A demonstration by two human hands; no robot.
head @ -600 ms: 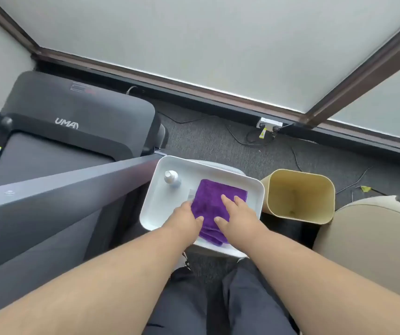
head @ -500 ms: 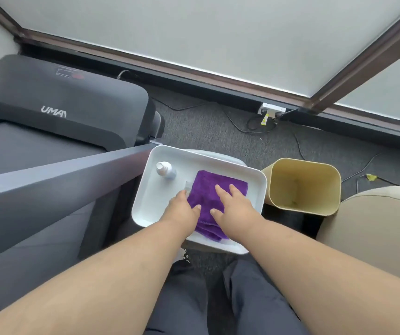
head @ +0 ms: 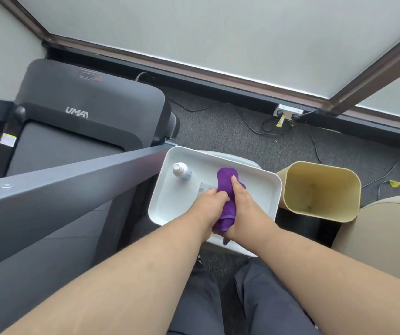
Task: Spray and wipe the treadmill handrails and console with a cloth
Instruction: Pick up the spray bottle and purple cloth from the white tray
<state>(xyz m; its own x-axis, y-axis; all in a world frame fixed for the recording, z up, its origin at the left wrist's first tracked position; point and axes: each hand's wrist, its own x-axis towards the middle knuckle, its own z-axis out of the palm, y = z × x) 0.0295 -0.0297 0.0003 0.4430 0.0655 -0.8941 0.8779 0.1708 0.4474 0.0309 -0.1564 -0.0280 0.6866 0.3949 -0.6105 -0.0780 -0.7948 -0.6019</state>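
Observation:
A purple cloth [head: 225, 182] is bunched up above a white tray [head: 167, 206]. My left hand [head: 208, 204] grips its left side and my right hand [head: 245, 206] grips its right side, so the cloth is squeezed between them. A small spray bottle [head: 182, 170] with a white cap stands in the tray's far left corner, apart from both hands. The grey treadmill handrail [head: 73, 189] runs from the left edge up to the tray. The dark treadmill base [head: 85, 110] with its logo lies behind it. The console is not in view.
A tan waste bin [head: 320, 192] stands right of the tray. A beige seat [head: 387, 238] fills the lower right. Cables and a wall socket [head: 288, 112] lie on the grey carpet by the window frame. My legs in dark trousers [head: 218, 305] are below the tray.
The cloth lay flat in the tray under both hands. Now both hands have closed on it and gathered it into a bunch, lifted off the tray floor.

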